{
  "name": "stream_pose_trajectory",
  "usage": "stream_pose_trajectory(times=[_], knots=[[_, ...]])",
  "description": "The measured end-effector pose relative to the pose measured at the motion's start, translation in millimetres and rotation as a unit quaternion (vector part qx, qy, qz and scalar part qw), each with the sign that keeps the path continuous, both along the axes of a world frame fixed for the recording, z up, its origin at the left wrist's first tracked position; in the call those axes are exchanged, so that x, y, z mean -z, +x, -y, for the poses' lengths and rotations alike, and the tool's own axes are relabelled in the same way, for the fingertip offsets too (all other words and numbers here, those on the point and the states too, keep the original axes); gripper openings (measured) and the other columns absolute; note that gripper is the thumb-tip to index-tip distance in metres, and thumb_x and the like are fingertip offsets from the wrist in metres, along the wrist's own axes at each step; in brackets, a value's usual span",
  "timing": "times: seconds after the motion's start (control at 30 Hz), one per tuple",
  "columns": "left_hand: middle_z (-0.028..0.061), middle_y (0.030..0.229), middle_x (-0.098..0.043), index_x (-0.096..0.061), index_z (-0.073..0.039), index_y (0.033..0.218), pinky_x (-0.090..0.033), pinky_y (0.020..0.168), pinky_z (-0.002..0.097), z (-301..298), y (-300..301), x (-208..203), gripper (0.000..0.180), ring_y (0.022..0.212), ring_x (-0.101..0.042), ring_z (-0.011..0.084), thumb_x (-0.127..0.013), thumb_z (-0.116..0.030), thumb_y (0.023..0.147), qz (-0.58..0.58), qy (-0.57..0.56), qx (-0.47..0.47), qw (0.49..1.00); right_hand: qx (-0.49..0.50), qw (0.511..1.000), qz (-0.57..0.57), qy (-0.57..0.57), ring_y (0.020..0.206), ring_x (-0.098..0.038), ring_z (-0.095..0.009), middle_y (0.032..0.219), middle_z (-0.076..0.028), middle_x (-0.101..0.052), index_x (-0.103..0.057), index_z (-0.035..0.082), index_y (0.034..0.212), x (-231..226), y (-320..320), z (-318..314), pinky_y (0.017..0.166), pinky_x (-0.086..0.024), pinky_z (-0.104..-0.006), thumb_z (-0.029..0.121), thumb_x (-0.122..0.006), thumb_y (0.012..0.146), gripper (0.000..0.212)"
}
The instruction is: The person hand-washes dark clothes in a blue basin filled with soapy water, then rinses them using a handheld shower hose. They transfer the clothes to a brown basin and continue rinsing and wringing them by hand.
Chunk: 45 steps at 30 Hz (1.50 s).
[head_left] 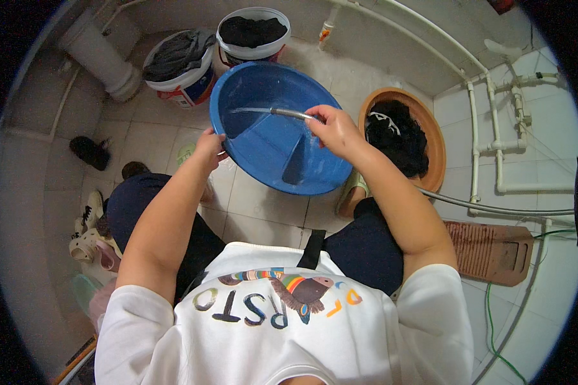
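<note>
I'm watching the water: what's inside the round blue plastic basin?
A thin water stream from the silver ribbed metal hose runs inside the blue basin; the right hand hides part of its right side.

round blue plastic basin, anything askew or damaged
The round blue plastic basin looks tilted rather than level, held at its rim by the left hand; the right hand holds a silvery ribbed hose over it. No damage shows.

Beyond left hand (210, 149): two buckets (192, 88) | left of it: clog (82, 249) | right of right hand (336, 130): washboard (491, 252), white pipes (474, 135)
</note>
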<state>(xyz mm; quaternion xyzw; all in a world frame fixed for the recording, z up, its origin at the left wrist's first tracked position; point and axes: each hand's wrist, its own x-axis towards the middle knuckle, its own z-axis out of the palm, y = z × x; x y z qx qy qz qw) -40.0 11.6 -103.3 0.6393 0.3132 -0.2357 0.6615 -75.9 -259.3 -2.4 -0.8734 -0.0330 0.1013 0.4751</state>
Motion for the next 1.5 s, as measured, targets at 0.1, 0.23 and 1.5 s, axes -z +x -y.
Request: stream_pose_trajectory(times=[0.1, 0.23, 1.5], knots=[[0.0046, 0.093, -0.052, -0.039, -0.016, 0.116, -0.041, 0.073, 0.037, 3, 0, 3, 0.037, 0.08, -0.049, 0.0178, -0.044, -0.007, 0.081, 0.001, -0.006, -0.003, 1.0, 0.038, 0.999, -0.012, 0.021, 0.054, -0.049, -0.009, 0.066, -0.003, -0.051, -0.053, 0.0, 0.098, -15, 0, 2, 0.047, -0.042, -0.0222, 0.019, -0.052, 0.08, 0.026], [0.0038, 0.092, -0.052, -0.04, -0.017, 0.115, -0.043, 0.072, 0.0367, 7, 1, 4, 0.037, 0.079, -0.048, 0.0168, -0.045, -0.006, 0.08, 0.008, -0.015, -0.006, 1.0, 0.094, 0.994, 0.044, 0.031, 0.052, -0.055, -0.016, 0.065, -0.009, -0.057, -0.056, 0.003, 0.094, 0, 9, 19, 0.051, -0.044, -0.0293, 0.021, -0.056, 0.076, 0.025], [0.01, 0.097, -0.05, -0.041, -0.007, 0.11, -0.049, 0.068, 0.0364, 16, 7, -15, 0.029, 0.077, -0.053, 0.0235, -0.047, -0.005, 0.082, 0.034, -0.039, -0.051, 0.997, -0.059, 0.972, -0.119, -0.194, 0.064, -0.058, -0.023, 0.069, -0.013, -0.06, -0.063, 0.005, 0.082, -3, -14, 69, 0.062, -0.046, -0.0331, 0.027, -0.058, 0.066, 0.027]])
